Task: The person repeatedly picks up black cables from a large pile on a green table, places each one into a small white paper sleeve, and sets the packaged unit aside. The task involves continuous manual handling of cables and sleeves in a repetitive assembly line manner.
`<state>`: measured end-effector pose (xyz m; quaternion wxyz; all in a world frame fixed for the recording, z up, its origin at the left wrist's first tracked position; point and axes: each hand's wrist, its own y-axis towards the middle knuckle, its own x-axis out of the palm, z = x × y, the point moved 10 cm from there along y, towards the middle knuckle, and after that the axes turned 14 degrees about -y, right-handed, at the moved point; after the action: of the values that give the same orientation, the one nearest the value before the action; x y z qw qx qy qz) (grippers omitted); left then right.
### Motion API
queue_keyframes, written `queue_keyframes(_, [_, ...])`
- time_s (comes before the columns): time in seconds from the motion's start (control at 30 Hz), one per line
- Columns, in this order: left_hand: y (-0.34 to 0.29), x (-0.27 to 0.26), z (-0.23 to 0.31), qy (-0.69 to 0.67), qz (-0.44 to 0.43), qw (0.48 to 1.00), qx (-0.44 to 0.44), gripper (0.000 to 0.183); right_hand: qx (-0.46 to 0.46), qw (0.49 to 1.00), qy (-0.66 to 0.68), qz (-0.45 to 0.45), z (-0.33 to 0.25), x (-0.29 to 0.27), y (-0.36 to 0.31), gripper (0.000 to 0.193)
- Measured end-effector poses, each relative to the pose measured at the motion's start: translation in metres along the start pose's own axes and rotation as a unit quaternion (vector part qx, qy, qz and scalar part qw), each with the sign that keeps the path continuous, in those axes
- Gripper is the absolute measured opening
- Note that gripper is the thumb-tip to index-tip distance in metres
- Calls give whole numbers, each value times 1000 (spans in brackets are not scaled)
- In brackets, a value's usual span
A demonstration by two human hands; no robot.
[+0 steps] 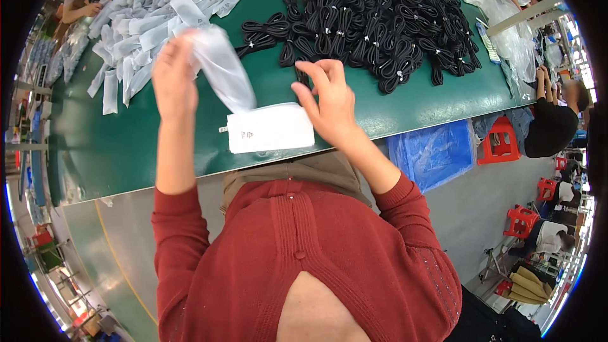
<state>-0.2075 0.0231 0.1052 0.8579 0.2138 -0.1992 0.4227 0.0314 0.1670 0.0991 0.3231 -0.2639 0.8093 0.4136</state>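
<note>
My left hand [175, 79] is raised over the table, its fingers closed on the top end of a frosted plastic bag [223, 69]. Motion smears the bag and fingertips, and I cannot tell whether anything is inside the bag. My right hand [330, 100] hovers at the near edge of the black cable pile, thumb and fingers apart, nothing visible in its grasp. Below and between both hands lies a flat stack of white bags [271, 132] with small printed marks. Bundled black cables [380, 25] are heaped beyond my right hand.
A heap of filled frosted bags [158, 22] covers the far left of the green table [209, 139]. Another person's hand [92, 9] is beside it. At the right, a blue lined bin [434, 152] and a red stool [500, 142] stand below the table edge.
</note>
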Motion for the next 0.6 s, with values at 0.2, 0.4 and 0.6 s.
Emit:
queue_keyframes(0.2, [-37,61,53,468,-68,818,328,24,-43,976,-142,-161,23,56,-8,32])
queue_keyframes(0.4, [-141,106,-89,390,-355,846,74,20,46,995,-52,-73,50,40,-11,33])
queue_keyframes(0.6, [-147,100,-114,432,-303,847,56,13,205,954,182,-124,78,21,-55,33])
